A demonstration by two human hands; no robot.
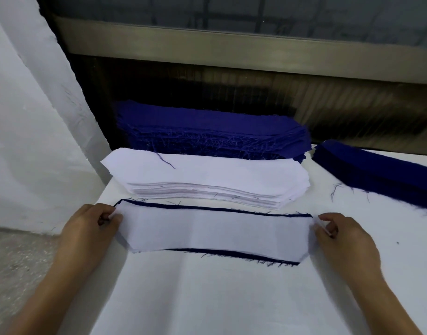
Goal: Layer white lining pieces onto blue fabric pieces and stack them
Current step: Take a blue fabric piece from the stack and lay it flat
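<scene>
— Head view first: what's on the bench [231, 298]?

— One white lining piece [214, 232] lies over a blue fabric piece [231, 252] at the bench's centre. Only thin blue rims show, along the 12 o'clock and 6 o'clock edges, so the lining sits nearly square but not perfectly matched.

— And the hands?

— The left hand [86, 228], at 9 o'clock of the pair, has fingers curled and pinching the lining's left end. The right hand [345, 235], at 3 o'clock, pinches the right end the same way. Whether either grip also takes in the blue layer underneath, I can't tell.

— Where do supplies stand?

— Just beyond the pair, toward 12 o'clock, sits a thick stack of white linings [207, 180]. Behind that, further toward 12 o'clock, a tall stack of blue pieces [212, 134]. Off at 2 o'clock lies another blue pile [376, 172], flatter and longer; I see no white in it, so I can't say it's a finished stack.

— So how far along?

— I'd judge early or midway. This pair looks almost aligned; it needs a final nudge, then moving to a stack. Both supply piles remain deep, so plenty of layering is left.
</scene>
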